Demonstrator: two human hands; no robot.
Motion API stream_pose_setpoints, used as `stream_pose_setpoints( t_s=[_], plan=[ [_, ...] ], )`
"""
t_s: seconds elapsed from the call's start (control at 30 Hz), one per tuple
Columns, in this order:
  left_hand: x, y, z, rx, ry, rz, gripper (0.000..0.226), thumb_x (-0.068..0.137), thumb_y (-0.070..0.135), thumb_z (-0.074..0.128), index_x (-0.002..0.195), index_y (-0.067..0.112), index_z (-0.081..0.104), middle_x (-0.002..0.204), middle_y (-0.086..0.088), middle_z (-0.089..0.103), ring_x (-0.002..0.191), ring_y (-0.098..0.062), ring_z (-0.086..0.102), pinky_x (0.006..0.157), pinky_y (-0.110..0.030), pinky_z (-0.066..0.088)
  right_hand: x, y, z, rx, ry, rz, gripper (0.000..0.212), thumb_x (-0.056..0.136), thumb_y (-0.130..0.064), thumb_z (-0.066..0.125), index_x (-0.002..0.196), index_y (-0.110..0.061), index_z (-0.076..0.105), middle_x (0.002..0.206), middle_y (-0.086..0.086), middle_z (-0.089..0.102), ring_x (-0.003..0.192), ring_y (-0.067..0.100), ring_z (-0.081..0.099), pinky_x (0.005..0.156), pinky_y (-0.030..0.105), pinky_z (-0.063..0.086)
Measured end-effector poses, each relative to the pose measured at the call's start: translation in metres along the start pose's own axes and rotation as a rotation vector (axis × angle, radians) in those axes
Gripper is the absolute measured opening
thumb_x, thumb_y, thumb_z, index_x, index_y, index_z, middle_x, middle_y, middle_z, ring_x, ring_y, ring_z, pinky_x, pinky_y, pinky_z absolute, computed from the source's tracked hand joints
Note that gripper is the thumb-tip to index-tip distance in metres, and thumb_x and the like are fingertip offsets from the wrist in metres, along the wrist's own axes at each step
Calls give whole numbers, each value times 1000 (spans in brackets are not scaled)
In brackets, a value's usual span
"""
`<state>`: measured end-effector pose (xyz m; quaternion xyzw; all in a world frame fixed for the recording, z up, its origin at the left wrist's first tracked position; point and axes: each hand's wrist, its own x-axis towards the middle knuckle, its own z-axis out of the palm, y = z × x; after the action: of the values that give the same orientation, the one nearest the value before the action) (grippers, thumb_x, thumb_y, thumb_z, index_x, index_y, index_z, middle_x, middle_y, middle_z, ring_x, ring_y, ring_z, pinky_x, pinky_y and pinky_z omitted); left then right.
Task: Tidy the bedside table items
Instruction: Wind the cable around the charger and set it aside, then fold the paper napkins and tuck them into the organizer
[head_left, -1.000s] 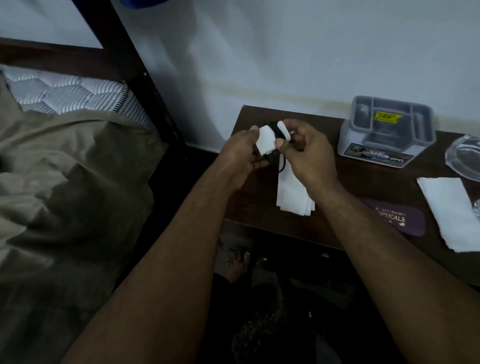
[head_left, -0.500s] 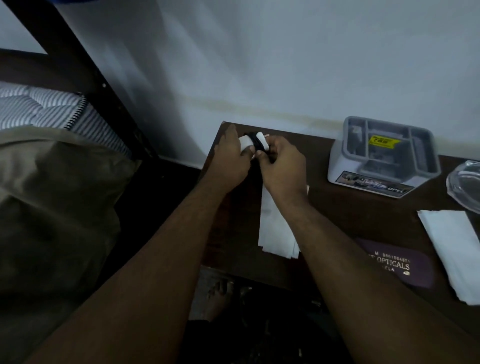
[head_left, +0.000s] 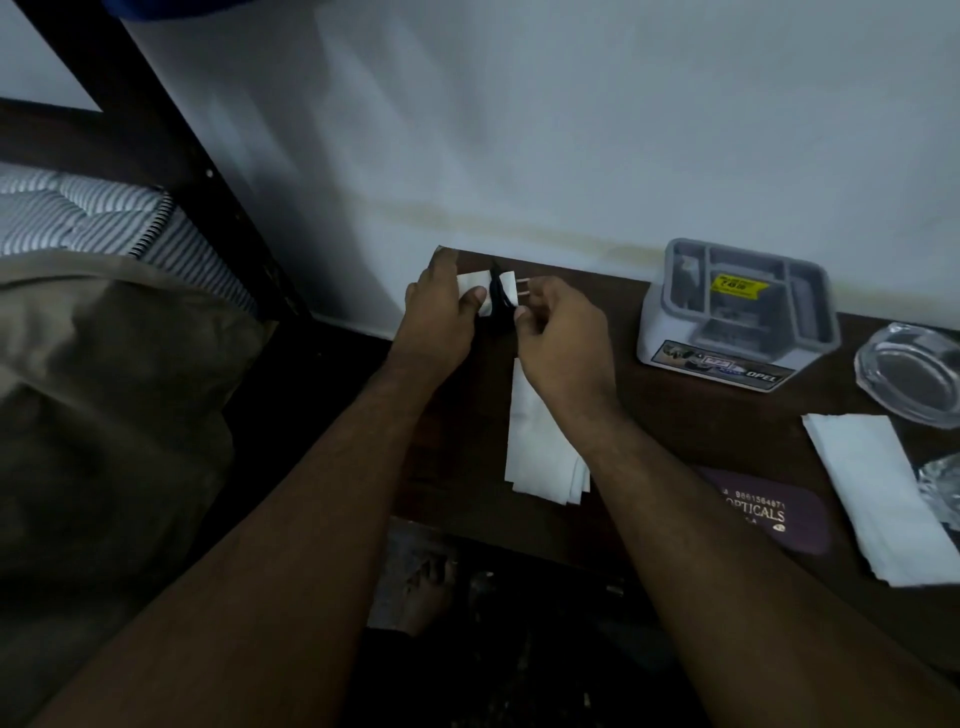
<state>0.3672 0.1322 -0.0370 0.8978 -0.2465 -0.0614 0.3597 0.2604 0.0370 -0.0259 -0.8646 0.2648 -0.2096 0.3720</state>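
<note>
Cable, black and thin, was seen wound round a small white plug-in charger (head_left: 480, 292) held above the far left corner of the dark wooden bedside table (head_left: 675, 431). The charger body was pinched by the left hand (head_left: 441, 312), while the cable end was pinched by the right hand (head_left: 563, 332). The turns would best be drawn snug and the end tucked. Folded white tissues (head_left: 540, 457) lay just below; a grey plastic compartment organiser (head_left: 737, 317), glass ashtray (head_left: 909, 374) and purple spectacle case (head_left: 769, 514) stood aside, unobstructing.
</note>
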Motion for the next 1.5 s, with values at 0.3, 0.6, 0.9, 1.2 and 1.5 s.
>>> stream_pose_setpoints(
  t_s=[0.3,0.6,0.9,1.2,1.5],
  plan=[
    [-21,6,-10,55,29,-29,36,110,25,41,135,3,52,134,-19,56,123,-33,54,96,-36,44,-14,3,-15,-100,-52,-15,25,100,-17,59,123,-8,65,119,10,67,108,24,64,93,44,54],
    [-46,37,-18,29,122,23,41,108,29,45,141,5,50,142,-15,52,132,-29,48,103,-35,40,-27,-5,-40,-140,-58,-62,32,101,-20,57,130,-8,62,123,10,65,110,23,64,92,42,56],
    [-120,78,-31,-134,135,90,32,104,25,54,131,7,59,128,-12,61,120,-25,57,90,-23,40,-86,-9,-99,-100,-10,-34,34,100,-19,60,132,-7,63,126,11,65,115,24,63,99,41,53],
    [-193,88,-28,-229,31,-56,37,100,30,63,132,11,63,131,-5,66,121,-20,61,102,-34,50,-151,-16,-119,-27,-8,83,32,96,-23,65,126,-13,66,121,9,64,109,23,65,97,35,51],
    [-141,68,-10,-75,-76,-208,33,97,27,67,123,7,62,118,-7,64,99,-14,53,79,-26,42,-94,7,-100,-137,-210,191,40,96,-31,66,129,-10,59,127,11,65,115,27,62,89,33,50]
  ],
)
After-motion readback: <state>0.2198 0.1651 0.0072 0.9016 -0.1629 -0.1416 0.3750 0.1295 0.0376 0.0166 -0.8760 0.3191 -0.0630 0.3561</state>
